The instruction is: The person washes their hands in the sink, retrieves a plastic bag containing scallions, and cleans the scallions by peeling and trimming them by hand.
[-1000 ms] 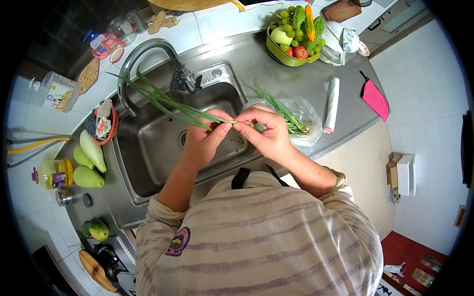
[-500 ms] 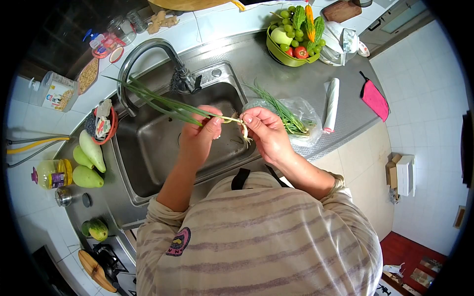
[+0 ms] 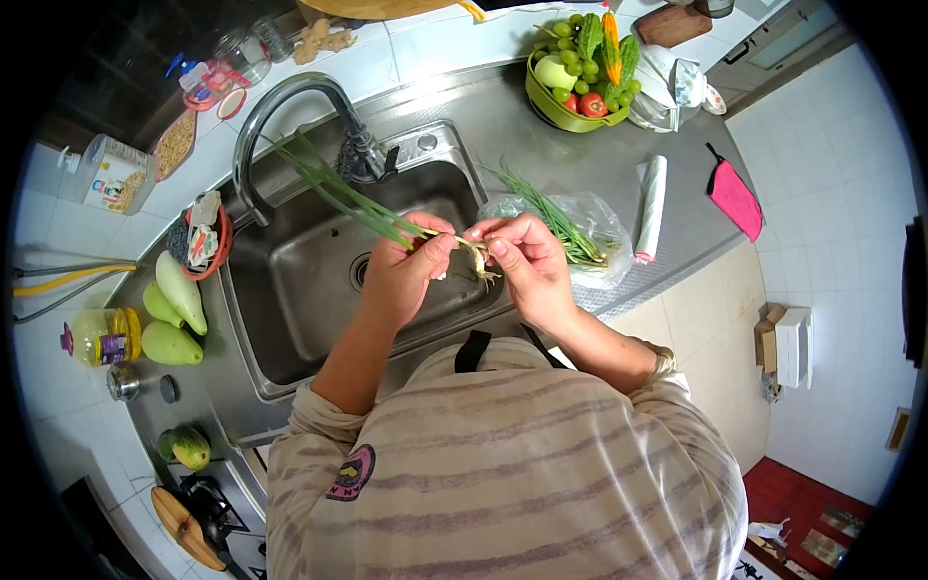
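Green onion [image 3: 353,201] is between our two hands, over one sink [image 3: 300,290]. Our left hand [image 3: 414,269] pinches the stalk, and our right hand [image 3: 534,271] pinches near the white root end. To our right are one clear bag [image 3: 611,275] with more green onions [image 3: 561,220], one white roll [image 3: 652,208], and one green bowl [image 3: 570,118] holding two red tomatoes [image 3: 593,105].

The head-worn camera looks forward and down onto the hands [image 3: 410,277] and sink [image 3: 304,290].
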`<state>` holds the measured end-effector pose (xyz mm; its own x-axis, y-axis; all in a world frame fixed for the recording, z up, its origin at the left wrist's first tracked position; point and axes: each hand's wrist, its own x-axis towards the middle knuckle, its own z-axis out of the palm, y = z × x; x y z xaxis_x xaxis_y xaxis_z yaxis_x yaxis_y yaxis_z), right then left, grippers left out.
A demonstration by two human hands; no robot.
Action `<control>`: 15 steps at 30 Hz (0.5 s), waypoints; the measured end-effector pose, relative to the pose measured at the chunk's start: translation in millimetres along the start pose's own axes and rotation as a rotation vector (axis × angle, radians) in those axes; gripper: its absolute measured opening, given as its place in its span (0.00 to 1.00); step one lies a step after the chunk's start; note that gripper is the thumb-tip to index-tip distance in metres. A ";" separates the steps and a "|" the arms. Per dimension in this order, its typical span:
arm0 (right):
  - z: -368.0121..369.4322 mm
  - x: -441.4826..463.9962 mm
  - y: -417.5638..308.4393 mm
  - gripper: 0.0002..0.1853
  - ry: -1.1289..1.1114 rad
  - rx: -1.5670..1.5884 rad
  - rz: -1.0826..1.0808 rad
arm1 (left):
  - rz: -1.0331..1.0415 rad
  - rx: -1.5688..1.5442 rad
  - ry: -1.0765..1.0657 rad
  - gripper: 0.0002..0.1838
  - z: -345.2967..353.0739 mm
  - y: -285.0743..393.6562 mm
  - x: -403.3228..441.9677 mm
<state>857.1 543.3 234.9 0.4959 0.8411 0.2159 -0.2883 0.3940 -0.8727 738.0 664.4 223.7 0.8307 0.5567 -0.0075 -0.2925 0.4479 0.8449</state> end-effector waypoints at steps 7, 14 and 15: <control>-3.7 -1.6 -4.1 0.03 -0.061 -0.036 -0.146 | 0.050 0.148 -0.032 0.05 3.5 6.3 -4.3; -1.3 -6.2 -11.8 0.03 -0.065 -0.141 -0.238 | 0.157 0.269 -0.009 0.04 1.6 14.7 -4.8; -2.7 -6.8 -13.3 0.03 -0.056 -0.147 -0.262 | 0.156 0.268 -0.009 0.04 0.3 18.2 -4.2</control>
<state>859.8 531.4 243.9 0.4905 0.7387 0.4624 -0.0325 0.5457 -0.8374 729.4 670.0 239.3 0.7900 0.5976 0.1373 -0.2828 0.1563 0.9464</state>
